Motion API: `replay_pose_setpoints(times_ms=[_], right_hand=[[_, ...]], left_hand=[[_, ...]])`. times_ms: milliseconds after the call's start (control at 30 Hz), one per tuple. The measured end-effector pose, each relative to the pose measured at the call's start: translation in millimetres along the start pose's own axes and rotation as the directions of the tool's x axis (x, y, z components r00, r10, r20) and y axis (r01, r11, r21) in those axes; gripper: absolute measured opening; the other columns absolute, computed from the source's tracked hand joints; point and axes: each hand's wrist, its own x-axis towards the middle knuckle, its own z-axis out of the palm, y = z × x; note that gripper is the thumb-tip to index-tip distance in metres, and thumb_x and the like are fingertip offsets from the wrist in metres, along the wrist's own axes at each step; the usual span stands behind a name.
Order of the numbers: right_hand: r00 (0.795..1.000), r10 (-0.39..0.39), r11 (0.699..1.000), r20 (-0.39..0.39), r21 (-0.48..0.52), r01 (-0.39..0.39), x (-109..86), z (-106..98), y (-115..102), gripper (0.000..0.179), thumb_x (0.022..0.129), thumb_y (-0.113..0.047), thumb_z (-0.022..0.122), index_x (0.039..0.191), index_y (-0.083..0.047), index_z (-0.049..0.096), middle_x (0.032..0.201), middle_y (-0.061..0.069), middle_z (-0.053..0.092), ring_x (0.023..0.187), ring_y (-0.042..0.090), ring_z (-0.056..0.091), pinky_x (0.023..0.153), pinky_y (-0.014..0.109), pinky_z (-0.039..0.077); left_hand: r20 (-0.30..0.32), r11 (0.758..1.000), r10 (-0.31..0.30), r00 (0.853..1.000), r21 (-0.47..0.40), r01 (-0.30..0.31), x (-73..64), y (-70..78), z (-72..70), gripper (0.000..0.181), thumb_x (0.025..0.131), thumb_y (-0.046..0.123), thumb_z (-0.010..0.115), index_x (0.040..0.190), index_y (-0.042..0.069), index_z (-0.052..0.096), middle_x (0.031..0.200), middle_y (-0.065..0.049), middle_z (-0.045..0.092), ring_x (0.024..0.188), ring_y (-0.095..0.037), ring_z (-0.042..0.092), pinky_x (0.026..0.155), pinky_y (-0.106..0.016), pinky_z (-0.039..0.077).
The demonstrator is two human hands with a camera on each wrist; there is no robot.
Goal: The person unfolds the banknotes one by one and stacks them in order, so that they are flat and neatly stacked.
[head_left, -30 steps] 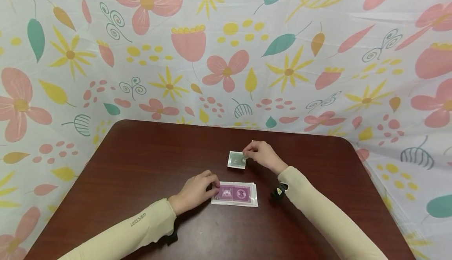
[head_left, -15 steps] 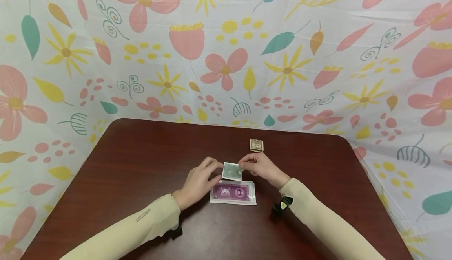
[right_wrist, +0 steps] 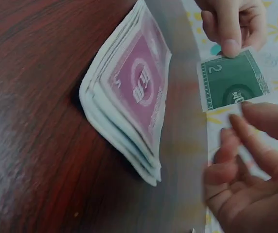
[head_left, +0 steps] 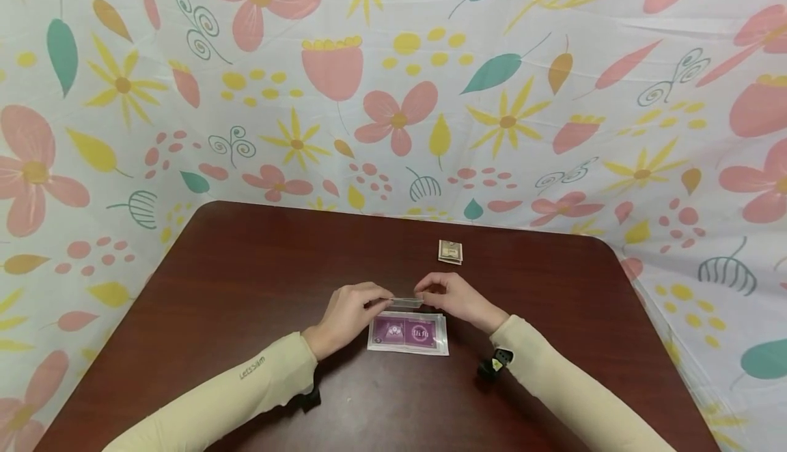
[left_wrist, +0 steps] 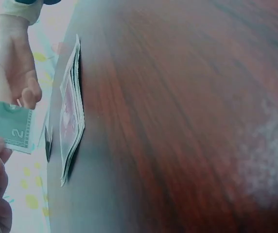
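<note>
A green banknote (head_left: 406, 302) printed with a 2 is held up between the hands, nearly edge-on in the head view. My left hand (head_left: 353, 308) pinches it, thumb on its face in the left wrist view. My right hand (head_left: 461, 298) is at the opposite edge; in the right wrist view one fingertip touches that edge while the other fingers stand loosely bent, apart from it. Just on the near side lies a stack of purple banknotes (head_left: 408, 334), bowed, with several white edges showing in the right wrist view.
A small brown folded banknote (head_left: 451, 252) lies farther back, right of centre. The dark red-brown table (head_left: 270, 254) has rounded far corners, with a flower-printed cloth (head_left: 393, 63) hanging behind and at the sides.
The right hand brought the green banknote from farther back toward the purple stack. My left hand moved off the stack and took hold of it. The banknote has tipped from face-up to edge-on.
</note>
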Motion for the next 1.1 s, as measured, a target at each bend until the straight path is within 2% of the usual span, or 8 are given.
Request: replay_pose_setpoints(times_ms=[167,233,333,467,600,767,900,1100], right_hand=[[0.992,-0.097,0.995,-0.075,0.021,0.099,-4.4,-1.6,-3.2,0.022,0.105,-0.019,0.064,0.113,-0.002,0.074,0.102,0.012,0.073,0.078,0.026,0.065,0.072,0.039,0.057],[0.987,-0.126,0.992,-0.105,0.014,0.128,-5.6,-1.6,-4.7,0.019,0.105,-0.019,0.065,0.111,-0.004,0.075,0.100,0.012,0.073,0.078,0.025,0.064,0.071,0.038,0.057],[0.979,-0.156,0.988,-0.134,-0.036,0.152,-6.7,-0.1,-5.8,0.013,0.102,-0.020,0.069,0.108,-0.011,0.076,0.098,0.005,0.073,0.079,0.020,0.063,0.071,0.032,0.055],[0.974,-0.162,0.985,-0.161,-0.086,0.149,-7.8,3.7,-6.1,0.007,0.098,-0.020,0.075,0.102,-0.014,0.075,0.093,-0.002,0.071,0.076,0.014,0.061,0.069,0.027,0.053],[0.968,-0.151,0.988,-0.201,-0.061,0.141,-9.3,7.2,-7.1,0.005,0.098,-0.017,0.074,0.100,-0.012,0.075,0.087,0.001,0.070,0.068,0.012,0.059,0.063,0.026,0.053],[0.964,-0.146,0.989,-0.222,-0.037,0.142,-10.7,10.4,-8.1,0.005,0.098,-0.016,0.074,0.099,-0.011,0.075,0.085,0.007,0.071,0.065,0.011,0.058,0.061,0.026,0.052],[0.962,-0.153,0.988,-0.226,-0.026,0.151,-11.0,12.3,-7.2,0.005,0.098,-0.015,0.074,0.101,-0.011,0.074,0.087,0.009,0.071,0.066,0.015,0.060,0.061,0.026,0.053],[0.963,-0.176,0.983,-0.204,0.016,0.183,-14.0,12.2,-4.5,0.022,0.102,-0.018,0.069,0.124,-0.013,0.069,0.096,0.009,0.075,0.071,0.031,0.065,0.064,0.031,0.055]], left_hand=[[0.017,0.992,-0.121,0.993,-0.020,0.121,3.4,2.1,-1.0,0.007,0.093,0.016,0.080,0.100,0.016,0.081,0.096,0.004,0.077,0.080,-0.007,0.069,0.071,-0.029,0.055],[0.023,0.984,-0.168,0.986,-0.052,0.169,5.3,2.4,-1.5,0.007,0.094,0.015,0.079,0.100,0.015,0.081,0.095,0.003,0.077,0.078,-0.007,0.067,0.071,-0.029,0.054],[0.033,0.966,-0.224,0.974,-0.121,0.227,8.5,2.8,-2.2,0.006,0.094,0.013,0.079,0.099,0.014,0.080,0.094,0.003,0.078,0.079,-0.007,0.068,0.072,-0.028,0.054],[0.060,0.927,-0.292,0.955,-0.227,0.298,11.7,3.4,-1.2,0.006,0.094,0.012,0.079,0.099,0.013,0.076,0.089,0.004,0.077,0.075,-0.007,0.066,0.069,-0.026,0.053],[0.080,0.878,-0.356,0.931,-0.312,0.363,12.6,5.7,0.9,0.011,0.093,0.011,0.080,0.097,0.013,0.070,0.085,0.004,0.072,0.069,-0.008,0.059,0.065,-0.024,0.049],[0.051,0.842,-0.409,0.911,-0.363,0.399,11.3,9.4,3.9,0.015,0.092,0.009,0.081,0.091,0.013,0.066,0.082,0.004,0.068,0.068,-0.009,0.055,0.064,-0.022,0.045],[0.022,0.833,-0.425,0.905,-0.383,0.400,11.6,10.6,5.8,0.009,0.092,0.008,0.080,0.091,0.011,0.071,0.083,0.002,0.072,0.068,-0.008,0.057,0.064,-0.022,0.046],[0.031,0.803,-0.441,0.897,-0.433,0.410,11.2,9.9,7.0,0.006,0.093,0.009,0.079,0.097,0.004,0.078,0.085,-0.003,0.076,0.071,-0.010,0.067,0.066,-0.023,0.051]])
